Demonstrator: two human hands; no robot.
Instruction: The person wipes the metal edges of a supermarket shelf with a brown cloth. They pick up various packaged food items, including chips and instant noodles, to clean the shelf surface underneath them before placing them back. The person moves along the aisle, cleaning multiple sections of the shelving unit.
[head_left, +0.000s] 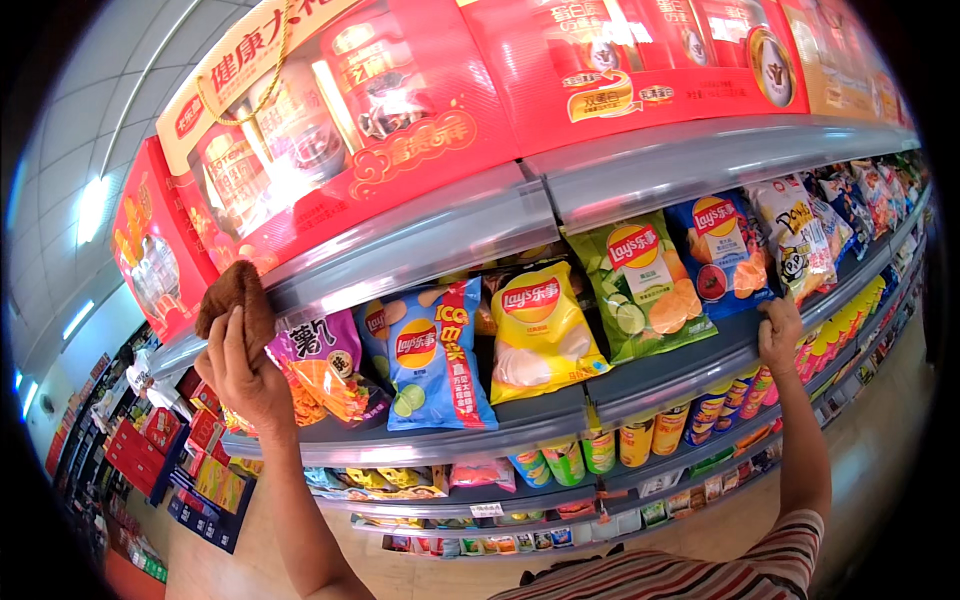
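Observation:
My left hand grips a folded brown cloth against the front edge of the upper shelf, near its left end. Just below the cloth stands a purple chip bag. My right hand is at the front of the chip shelf, with curled fingers by the bottom corner of a dark blue Lay's bag. Whether those fingers grip the bag or only rest there cannot be made out. Between my hands stand a light blue Lay's bag, a yellow one and a green one.
Large red gift boxes stand on the upper shelf above my hands. Chip canisters line the shelf below, with small packets lower down. More boxed goods stand across the aisle floor at left.

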